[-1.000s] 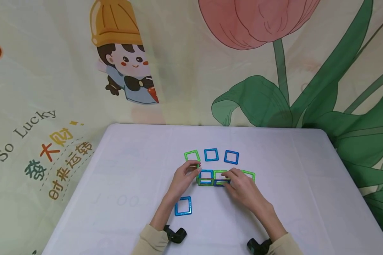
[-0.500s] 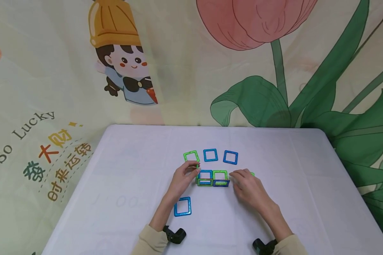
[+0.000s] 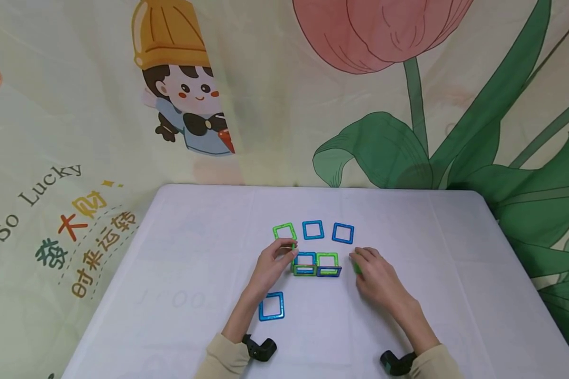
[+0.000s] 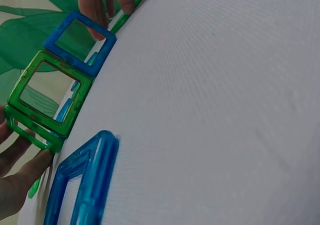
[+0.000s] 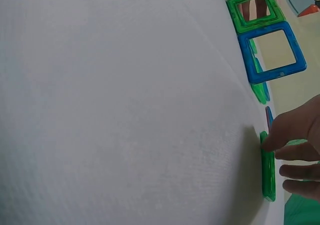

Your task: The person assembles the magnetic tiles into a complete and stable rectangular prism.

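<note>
Joined magnetic tiles stand mid-table; a green front tile (image 4: 49, 92) and a blue front tile (image 4: 80, 44) are upright in the left wrist view. Behind these, the head view shows a blue tile (image 3: 306, 255) and a green tile (image 3: 327, 255). My left hand (image 3: 271, 266) pinches the green tile (image 4: 32, 130) at the row's left end, thumb in front and fingers behind. To the right, my right hand (image 3: 378, 276) has its thumb against a loose green tile (image 5: 268, 172) low at the table, fingers on its far side; the hand covers most of it from above.
Along the back lie a green tile (image 3: 284, 230), a blue tile (image 3: 313, 230) and a darker blue tile (image 3: 343, 233). Another blue tile (image 3: 271, 307) lies near my left forearm. All rest on the white tabletop (image 3: 194, 252), before a printed backdrop (image 3: 265, 105).
My right hand has left the right end of the joined row and moved right onto the loose green tile. The left hand stays at the row's left end.
</note>
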`<action>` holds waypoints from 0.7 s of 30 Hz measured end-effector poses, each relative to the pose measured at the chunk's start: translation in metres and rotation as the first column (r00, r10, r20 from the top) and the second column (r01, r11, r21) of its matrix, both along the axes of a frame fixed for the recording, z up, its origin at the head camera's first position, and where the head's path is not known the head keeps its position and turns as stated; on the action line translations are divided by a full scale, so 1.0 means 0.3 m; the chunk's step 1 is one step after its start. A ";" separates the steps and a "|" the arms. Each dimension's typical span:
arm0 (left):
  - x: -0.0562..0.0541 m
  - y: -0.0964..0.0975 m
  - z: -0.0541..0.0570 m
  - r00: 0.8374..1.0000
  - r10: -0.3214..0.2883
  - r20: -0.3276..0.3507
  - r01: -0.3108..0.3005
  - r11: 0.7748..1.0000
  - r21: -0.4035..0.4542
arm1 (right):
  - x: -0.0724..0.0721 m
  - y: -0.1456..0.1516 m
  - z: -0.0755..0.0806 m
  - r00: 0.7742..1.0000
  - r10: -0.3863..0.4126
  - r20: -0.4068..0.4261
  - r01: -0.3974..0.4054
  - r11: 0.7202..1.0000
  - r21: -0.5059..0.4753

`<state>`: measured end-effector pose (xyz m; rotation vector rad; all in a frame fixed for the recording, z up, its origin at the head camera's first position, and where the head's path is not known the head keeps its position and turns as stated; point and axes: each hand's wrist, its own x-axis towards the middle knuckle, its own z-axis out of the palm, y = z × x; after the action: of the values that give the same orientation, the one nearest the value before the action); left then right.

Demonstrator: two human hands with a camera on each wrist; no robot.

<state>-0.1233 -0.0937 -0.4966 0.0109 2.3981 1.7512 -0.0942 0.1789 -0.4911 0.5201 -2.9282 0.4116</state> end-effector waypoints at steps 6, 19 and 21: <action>0.001 0.002 0.004 1.000 0.001 0.005 -0.001 1.000 -0.001 | -0.004 0.011 0.002 0.999 -0.021 0.045 0.019 0.998 0.060; 0.001 0.002 0.004 1.000 0.000 -0.001 0.000 1.000 -0.003 | -0.019 0.006 0.005 0.996 -0.048 0.078 0.043 0.997 0.069; 0.002 0.001 0.004 1.000 0.000 0.000 0.000 1.000 -0.002 | -0.021 0.007 0.005 0.995 -0.053 0.087 0.048 0.997 0.062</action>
<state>-0.1227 -0.0935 -0.4954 0.0102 2.3994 1.7492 -0.1005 0.1809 -0.4895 0.4450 -3.0396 0.3505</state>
